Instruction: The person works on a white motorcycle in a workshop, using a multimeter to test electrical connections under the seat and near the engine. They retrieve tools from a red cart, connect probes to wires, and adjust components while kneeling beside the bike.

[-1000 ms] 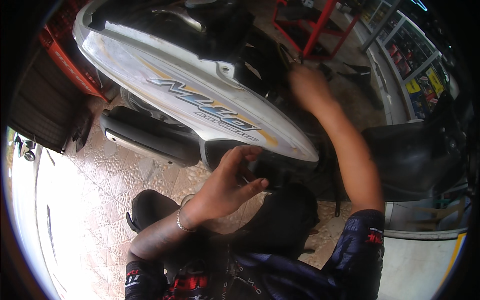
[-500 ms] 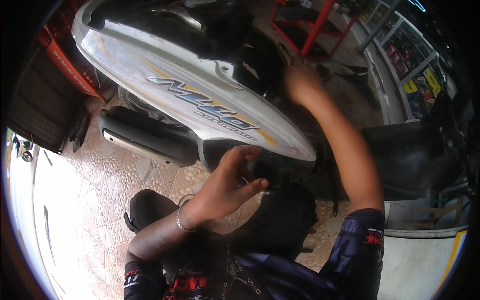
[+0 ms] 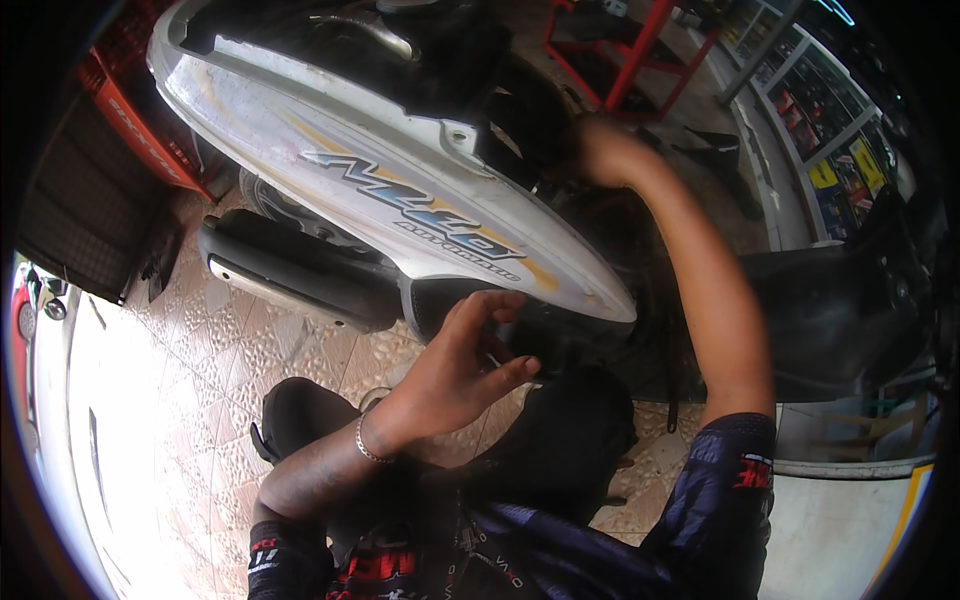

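A scooter with a white side panel stands across in front of me, its seat off and dark inner parts exposed. My right hand reaches over the panel's far edge into the dark frame area. Motion smears its fingers, and whatever they touch is hidden. Below the panel, near the scooter's black lower part, my left hand hovers with a chain bracelet at the wrist. Its fingers curl loosely, the thumb stands apart, and nothing shows between them.
The black exhaust muffler runs under the panel at left. A red tool trolley stands beyond the scooter, beside glass display shelves. A red rack is at far left. Patterned tiles cover the floor.
My right hand has shifted slightly at the scooter's frame, its wrist bending more to the left. The left hand stays almost in place.
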Tool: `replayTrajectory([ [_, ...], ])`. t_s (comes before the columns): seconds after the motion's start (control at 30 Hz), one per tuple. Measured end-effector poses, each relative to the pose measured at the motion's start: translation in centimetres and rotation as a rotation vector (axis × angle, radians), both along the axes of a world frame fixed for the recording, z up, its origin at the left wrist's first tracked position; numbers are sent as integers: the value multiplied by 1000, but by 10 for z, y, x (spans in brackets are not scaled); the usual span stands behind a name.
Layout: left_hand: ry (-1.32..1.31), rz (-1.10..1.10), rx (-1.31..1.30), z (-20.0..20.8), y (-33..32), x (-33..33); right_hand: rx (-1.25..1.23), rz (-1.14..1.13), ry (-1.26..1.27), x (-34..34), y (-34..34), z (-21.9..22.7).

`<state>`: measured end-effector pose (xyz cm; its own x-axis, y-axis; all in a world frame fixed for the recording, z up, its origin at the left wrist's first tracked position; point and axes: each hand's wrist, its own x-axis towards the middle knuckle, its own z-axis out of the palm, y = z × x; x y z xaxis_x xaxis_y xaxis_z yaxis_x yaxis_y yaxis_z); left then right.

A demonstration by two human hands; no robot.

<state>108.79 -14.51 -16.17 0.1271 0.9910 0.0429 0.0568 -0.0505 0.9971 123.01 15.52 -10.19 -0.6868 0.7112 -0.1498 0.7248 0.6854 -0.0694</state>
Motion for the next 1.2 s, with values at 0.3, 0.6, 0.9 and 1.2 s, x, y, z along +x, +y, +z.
replayTrajectory([
  [0.3,27,-47,3,2,1,1,-76,185,243,30,-25,16],
  [0.6,57,-47,10,0,2,1,-63,238,312,30,-20,-1],
  [0.9,36,16,0,-4,2,4,157,-77,269,8,-18,-29],
  [1.2,19,12,-2,-5,1,4,-40,466,585,40,-22,-14],
])
